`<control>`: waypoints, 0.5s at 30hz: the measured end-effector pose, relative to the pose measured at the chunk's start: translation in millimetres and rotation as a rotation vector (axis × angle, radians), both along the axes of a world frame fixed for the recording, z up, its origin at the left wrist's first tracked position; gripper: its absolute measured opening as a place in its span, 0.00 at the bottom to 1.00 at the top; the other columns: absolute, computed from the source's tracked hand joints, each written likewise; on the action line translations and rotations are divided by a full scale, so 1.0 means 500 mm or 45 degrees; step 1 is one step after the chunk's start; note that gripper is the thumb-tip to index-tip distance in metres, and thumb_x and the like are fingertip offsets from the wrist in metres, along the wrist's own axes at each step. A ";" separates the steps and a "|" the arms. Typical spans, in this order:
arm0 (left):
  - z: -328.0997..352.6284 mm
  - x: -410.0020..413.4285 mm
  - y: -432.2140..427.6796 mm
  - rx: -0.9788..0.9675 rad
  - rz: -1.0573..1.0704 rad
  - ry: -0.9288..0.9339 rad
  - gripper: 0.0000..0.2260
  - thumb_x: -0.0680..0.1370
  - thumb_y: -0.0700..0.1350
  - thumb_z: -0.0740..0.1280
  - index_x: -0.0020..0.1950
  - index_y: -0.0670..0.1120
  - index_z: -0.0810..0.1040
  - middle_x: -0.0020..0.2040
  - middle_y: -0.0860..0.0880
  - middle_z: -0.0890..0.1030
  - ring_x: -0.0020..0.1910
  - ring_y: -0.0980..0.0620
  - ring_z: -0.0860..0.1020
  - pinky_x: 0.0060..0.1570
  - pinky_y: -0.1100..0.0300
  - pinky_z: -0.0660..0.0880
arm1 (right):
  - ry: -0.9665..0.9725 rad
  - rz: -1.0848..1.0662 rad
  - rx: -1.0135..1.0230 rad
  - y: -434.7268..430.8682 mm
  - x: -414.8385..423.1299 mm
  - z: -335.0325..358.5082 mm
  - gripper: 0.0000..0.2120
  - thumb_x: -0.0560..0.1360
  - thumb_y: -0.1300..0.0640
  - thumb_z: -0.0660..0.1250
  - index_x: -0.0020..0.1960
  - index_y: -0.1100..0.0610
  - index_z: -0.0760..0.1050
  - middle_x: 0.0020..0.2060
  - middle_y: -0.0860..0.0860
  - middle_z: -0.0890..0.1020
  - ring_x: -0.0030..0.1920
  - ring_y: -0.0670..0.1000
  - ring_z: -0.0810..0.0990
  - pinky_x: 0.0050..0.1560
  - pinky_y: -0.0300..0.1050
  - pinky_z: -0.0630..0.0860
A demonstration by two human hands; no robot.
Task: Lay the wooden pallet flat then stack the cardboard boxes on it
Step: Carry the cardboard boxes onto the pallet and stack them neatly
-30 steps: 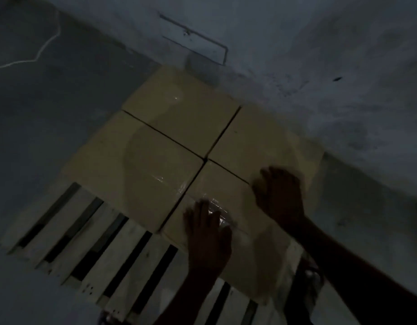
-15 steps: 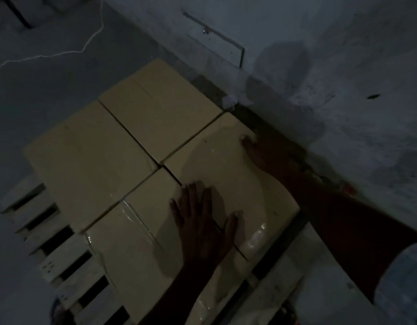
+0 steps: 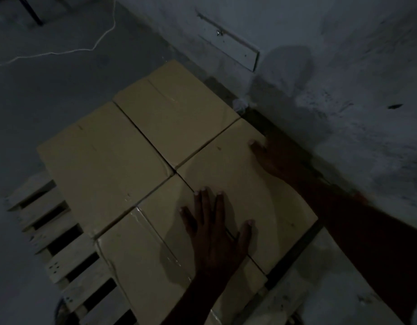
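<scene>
The wooden pallet point(image 3: 62, 249) lies flat on the floor, its slats showing at the lower left. Several tan cardboard boxes sit on it side by side in a tight block. My left hand point(image 3: 217, 233) lies flat with fingers spread across the seam between the near box point(image 3: 144, 254) and the right box point(image 3: 238, 184). My right hand point(image 3: 273, 156) rests on the far right edge of the right box, next to the wall; its fingers are in shadow. Two more boxes, the left box point(image 3: 102, 165) and the far box point(image 3: 174, 106), fill the rest of the block.
A rough white wall point(image 3: 343, 66) runs close along the right side of the boxes, with a white board point(image 3: 228, 45) fixed low on it. A white cord point(image 3: 62, 51) trails over the grey floor at the upper left. The room is dim.
Over the past second the view swung left around the stack. My right hand slid from the top of a box to its wall-side edge. My left hand stayed flat on the near boxes.
</scene>
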State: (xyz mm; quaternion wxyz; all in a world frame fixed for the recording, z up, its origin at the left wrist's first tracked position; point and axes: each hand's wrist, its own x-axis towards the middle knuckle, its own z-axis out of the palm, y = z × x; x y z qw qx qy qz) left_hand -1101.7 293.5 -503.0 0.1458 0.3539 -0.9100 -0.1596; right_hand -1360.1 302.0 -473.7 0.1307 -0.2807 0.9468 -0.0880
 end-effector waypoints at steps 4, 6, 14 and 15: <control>0.001 0.000 0.001 -0.016 -0.003 -0.008 0.37 0.76 0.67 0.65 0.77 0.44 0.70 0.81 0.40 0.61 0.82 0.42 0.53 0.75 0.30 0.52 | 0.208 0.277 -0.206 -0.118 -0.005 0.007 0.31 0.83 0.40 0.51 0.75 0.63 0.69 0.71 0.66 0.72 0.68 0.67 0.73 0.67 0.62 0.71; 0.004 -0.009 -0.019 -0.046 -0.043 0.008 0.37 0.76 0.68 0.65 0.77 0.45 0.70 0.81 0.40 0.59 0.82 0.41 0.53 0.76 0.31 0.49 | 0.052 0.299 -0.130 -0.183 -0.003 0.033 0.34 0.83 0.42 0.57 0.78 0.66 0.61 0.74 0.66 0.67 0.73 0.65 0.68 0.72 0.57 0.64; 0.003 -0.057 -0.251 -0.193 0.011 -0.162 0.39 0.77 0.72 0.57 0.79 0.45 0.66 0.82 0.40 0.56 0.82 0.41 0.50 0.76 0.32 0.43 | 0.019 0.098 -0.260 -0.255 0.005 -0.042 0.35 0.82 0.43 0.60 0.79 0.65 0.57 0.74 0.65 0.66 0.73 0.65 0.66 0.71 0.58 0.62; 0.001 -0.057 -0.260 -0.177 0.011 -0.169 0.39 0.77 0.72 0.57 0.79 0.46 0.67 0.82 0.40 0.57 0.82 0.41 0.50 0.76 0.32 0.43 | 0.014 0.090 -0.278 -0.258 0.001 -0.044 0.36 0.82 0.43 0.61 0.78 0.66 0.58 0.74 0.65 0.66 0.72 0.66 0.66 0.71 0.60 0.61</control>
